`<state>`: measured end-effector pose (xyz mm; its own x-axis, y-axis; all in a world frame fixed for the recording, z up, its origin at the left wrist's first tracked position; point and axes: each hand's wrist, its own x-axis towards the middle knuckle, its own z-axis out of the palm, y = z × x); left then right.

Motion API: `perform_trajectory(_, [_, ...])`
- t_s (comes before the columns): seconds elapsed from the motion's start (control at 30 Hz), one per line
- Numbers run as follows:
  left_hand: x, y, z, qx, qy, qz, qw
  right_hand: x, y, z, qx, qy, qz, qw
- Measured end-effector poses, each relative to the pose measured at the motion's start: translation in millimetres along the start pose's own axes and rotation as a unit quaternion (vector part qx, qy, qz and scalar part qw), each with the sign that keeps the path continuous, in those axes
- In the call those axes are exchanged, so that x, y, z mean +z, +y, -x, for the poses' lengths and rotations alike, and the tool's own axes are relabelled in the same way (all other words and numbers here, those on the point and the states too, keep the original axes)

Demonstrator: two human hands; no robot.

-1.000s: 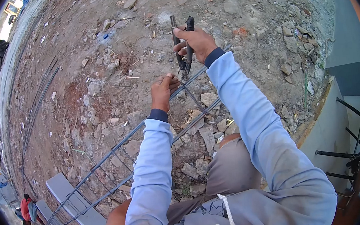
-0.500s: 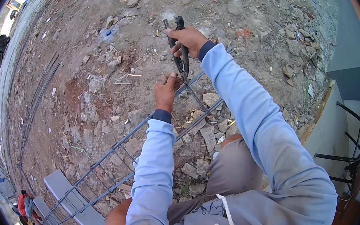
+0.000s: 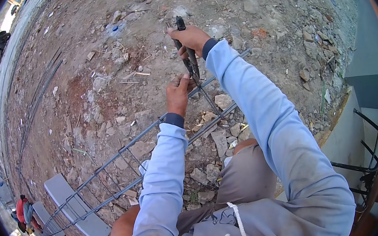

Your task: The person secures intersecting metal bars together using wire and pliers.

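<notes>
My right hand (image 3: 193,39) is wrapped round the handles of dark pincers (image 3: 193,66), which point down at a steel rebar cage (image 3: 119,151). Their jaws meet the cage near a crossing of a stirrup and the far long bar. My left hand (image 3: 179,95) is just left of the jaws, thumb and fingers pinched together over the bar. What lies in that pinch is too small to make out. The cage runs slantwise from the lower left, past my knees, to beneath my right forearm.
Grey blocks (image 3: 76,208) lie under the cage's far left end. Loose long bars (image 3: 40,103) are on the rubble-strewn ground at left. A person in red (image 3: 24,213) is at the far left. A chair (image 3: 377,158) stands at the right.
The pincers and my right hand have shifted slightly left and tilted, their handles now closer together. My left hand stays pinched beside the jaws. The view has moved a little.
</notes>
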<state>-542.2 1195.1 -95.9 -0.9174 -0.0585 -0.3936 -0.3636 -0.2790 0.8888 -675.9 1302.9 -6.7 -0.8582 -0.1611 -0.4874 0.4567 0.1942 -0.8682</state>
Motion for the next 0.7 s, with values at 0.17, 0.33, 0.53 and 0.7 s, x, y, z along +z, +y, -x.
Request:
perform_trajectory(0.17, [1.6, 4.1, -0.4, 0.007, -0.003, 0.001, 1.0, -1.2, -14.0, 8.5, 0.023, 0.011, 0.063, 0.998])
perform_trajectory(0.33, [-0.5, 6.6, -1.7, 0.014, -0.002, -0.011, 1.0, 11.2, 27.0, -17.5, -0.177, 0.106, 0.168, 0.964])
perform_trajectory(0.53, [-3.4, 3.5, -4.1, 0.02, -0.027, 0.001, 0.999, -3.3, 32.5, 1.8, -0.055, 0.034, 0.054, 0.996])
perform_trajectory(0.7, [-0.4, 2.9, 1.9, 0.017, -0.013, -0.009, 1.0, -16.3, 6.3, 3.1, -0.075, 0.003, -0.032, 0.997])
